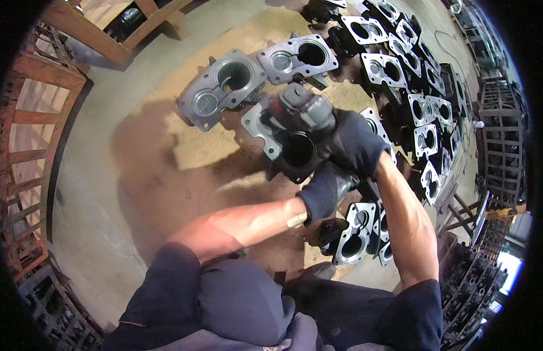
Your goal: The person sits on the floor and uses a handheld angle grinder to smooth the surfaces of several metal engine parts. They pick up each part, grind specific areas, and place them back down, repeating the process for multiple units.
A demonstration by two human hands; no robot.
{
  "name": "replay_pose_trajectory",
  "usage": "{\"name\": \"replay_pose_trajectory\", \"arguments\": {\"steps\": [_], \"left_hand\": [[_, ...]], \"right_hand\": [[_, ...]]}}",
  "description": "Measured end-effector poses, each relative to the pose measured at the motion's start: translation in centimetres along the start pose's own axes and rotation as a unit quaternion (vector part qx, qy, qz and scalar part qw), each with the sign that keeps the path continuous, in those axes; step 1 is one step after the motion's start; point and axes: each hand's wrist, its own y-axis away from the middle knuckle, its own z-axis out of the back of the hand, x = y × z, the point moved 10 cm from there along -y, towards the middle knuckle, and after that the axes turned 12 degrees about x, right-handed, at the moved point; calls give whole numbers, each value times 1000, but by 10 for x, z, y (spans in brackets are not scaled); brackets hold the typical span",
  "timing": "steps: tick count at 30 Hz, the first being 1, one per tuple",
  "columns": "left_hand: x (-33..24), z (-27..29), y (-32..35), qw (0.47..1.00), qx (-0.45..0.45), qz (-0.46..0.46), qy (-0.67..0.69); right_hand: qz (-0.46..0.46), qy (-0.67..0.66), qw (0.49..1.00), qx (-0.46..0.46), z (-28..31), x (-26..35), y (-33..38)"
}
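A grey metal casting (258, 127) with a machined flange and a large dark bore lies in the middle, partly hidden. Over it, my gloved right hand (359, 142) is closed around a dark, bulky power tool (309, 111), perhaps a grinder; its working end is hidden against the casting. Just below and nearer to me, my gloved left hand (323, 192) is closed beside the casting's near edge. What its fingers grip is hidden. Two similar castings, one to the left (206, 102) and another beyond (283, 61), lie flange up on the cardboard.
Flattened cardboard (195, 149) covers the floor under the castings. Several more castings (384, 70) stand in rows at the right, and a few (352, 245) are close to my right knee. Rusty metal racks (34, 117) line the left; a dark crate (501, 123) stands far right.
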Motion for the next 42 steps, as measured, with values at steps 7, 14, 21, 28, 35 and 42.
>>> {"name": "replay_pose_trajectory", "arguments": {"steps": [7,14,21,28,35,42], "left_hand": [[-3,-31,-13,953,-207,-145,166],[-45,-125,-46,910,-62,-96,399],[-25,-111,-30,970,-89,-95,208],[-2,-103,-25,956,-108,-78,263],[-16,-145,-1,940,-149,-89,294],[-5,-164,26,936,-99,-99,322]], "right_hand": [[-68,-27,997,26,-10,-22,42],[-155,-56,986,5,-33,-83,124],[-100,-113,988,-14,-47,-65,105],[-58,-84,995,-3,-52,-61,85],[-94,-121,988,26,-70,-53,134],[-90,-44,991,84,-101,-36,124]]}}
